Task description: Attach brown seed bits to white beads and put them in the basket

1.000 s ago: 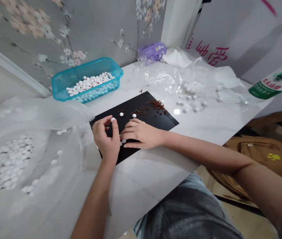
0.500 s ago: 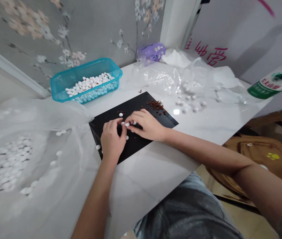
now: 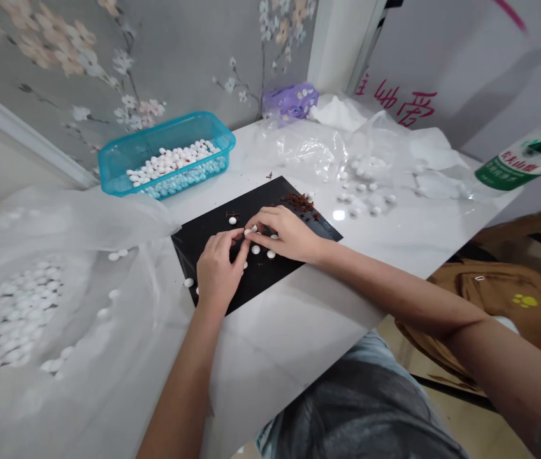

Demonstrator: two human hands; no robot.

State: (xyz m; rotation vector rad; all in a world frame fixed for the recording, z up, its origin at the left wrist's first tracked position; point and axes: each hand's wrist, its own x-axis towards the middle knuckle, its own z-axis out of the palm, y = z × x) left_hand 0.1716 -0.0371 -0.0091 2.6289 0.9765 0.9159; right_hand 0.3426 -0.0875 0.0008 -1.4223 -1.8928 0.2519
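At frame centre, the left hand [image 3: 216, 268] and right hand [image 3: 285, 233] meet fingertip to fingertip, pinching a small white bead [image 3: 247, 231] above the black mat [image 3: 213, 231] on the white counter [image 3: 385, 236], loose beads [image 3: 255, 250] just beside them.

The green-labelled bottle [image 3: 523, 162] is running off the picture's right edge, the big bag of white pieces [image 3: 7, 312] is getting cut at the left, and the fingers [image 3: 251, 228] are hiding whatever sits beneath them.
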